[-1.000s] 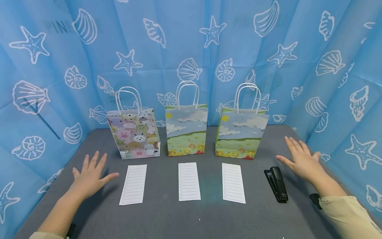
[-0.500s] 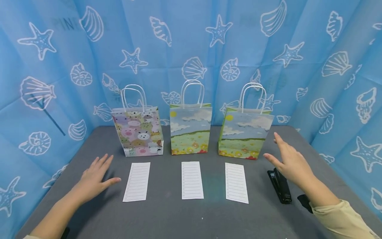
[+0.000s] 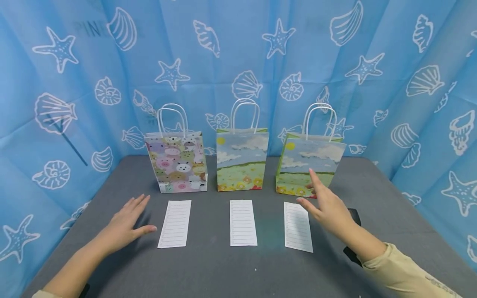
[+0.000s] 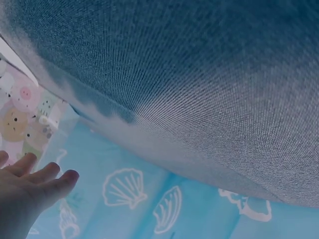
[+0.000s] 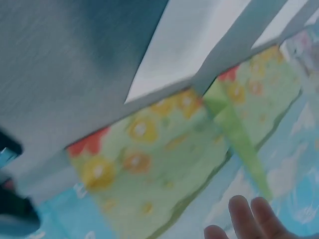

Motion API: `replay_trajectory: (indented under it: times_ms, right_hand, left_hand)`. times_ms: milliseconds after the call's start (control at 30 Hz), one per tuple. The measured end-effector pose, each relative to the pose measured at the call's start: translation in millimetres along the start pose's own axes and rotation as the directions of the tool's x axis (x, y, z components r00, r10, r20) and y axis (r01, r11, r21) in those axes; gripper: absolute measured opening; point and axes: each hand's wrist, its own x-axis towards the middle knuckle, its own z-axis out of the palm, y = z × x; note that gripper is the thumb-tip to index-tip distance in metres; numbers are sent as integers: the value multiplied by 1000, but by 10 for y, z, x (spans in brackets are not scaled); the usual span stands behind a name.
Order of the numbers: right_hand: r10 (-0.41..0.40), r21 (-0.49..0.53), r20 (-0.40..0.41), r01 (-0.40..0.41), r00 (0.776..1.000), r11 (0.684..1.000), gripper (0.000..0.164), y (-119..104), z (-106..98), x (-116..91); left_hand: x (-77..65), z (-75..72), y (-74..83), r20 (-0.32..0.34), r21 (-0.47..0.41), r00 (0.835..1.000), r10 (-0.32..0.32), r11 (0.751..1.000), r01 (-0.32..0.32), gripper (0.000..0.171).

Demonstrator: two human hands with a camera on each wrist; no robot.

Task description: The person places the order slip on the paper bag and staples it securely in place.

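My left hand hovers over the grey table left of a lined paper slip, its fingers straight and thumb spread. My right hand, fingers extended, is above the table by the right lined slip, partly in front of the right meadow-print paper bag. Neither hand holds anything. A third lined slip lies in the middle. A black stapler is mostly hidden behind my right wrist. In the right wrist view, fingertips show before the bags.
An animal-print paper bag and another meadow-print bag stand upright at the back, white handles up. Behind them hangs a blue curtain with shells and starfish. The grey table has its far edge just behind the bags.
My right hand has moved left, over the stapler and on to the right slip. My left hand has turned slightly and stays beside the left slip. The head view has shifted a little.
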Motion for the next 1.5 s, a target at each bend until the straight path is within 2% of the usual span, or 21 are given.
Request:
replay_trajectory:
  times_ms: [200, 433, 633, 767, 1000, 1133, 1333, 1500]
  right_hand:
    - [7, 125, 38, -11, 999, 992, 78, -203, 212, 25]
    - [-2, 305, 156, -46, 988, 951, 83, -479, 458, 80]
    - [-5, 450, 228, -101, 974, 887, 83, -646, 616, 142]
    - [-49, 528, 248, -93, 967, 844, 83, -703, 695, 175]
    - [-66, 591, 263, -107, 963, 799, 82, -775, 796, 230]
    - [-50, 617, 270, -133, 962, 775, 79, -820, 841, 275]
    - [-54, 631, 311, -164, 949, 759, 74, -877, 928, 335]
    - [-16, 667, 347, -235, 938, 707, 75, -942, 1014, 388]
  left_hand:
    - [12, 66, 10, 18, -13, 1000, 17, 1000, -16, 93]
    - [62, 127, 7, 52, 2, 999, 13, 1000, -13, 93]
    - [99, 136, 10, 87, 0, 996, 23, 1000, -23, 94]
    - [109, 141, 5, 110, -41, 993, 37, 999, -32, 96]
    - [144, 135, 10, 135, -188, 990, 44, 982, -18, 97]
    - [175, 120, 22, 138, -202, 990, 25, 979, 3, 98]
    - [188, 109, 47, 161, -198, 987, -17, 979, 49, 97]
    - [197, 104, 61, 178, -205, 983, -54, 975, 90, 97]
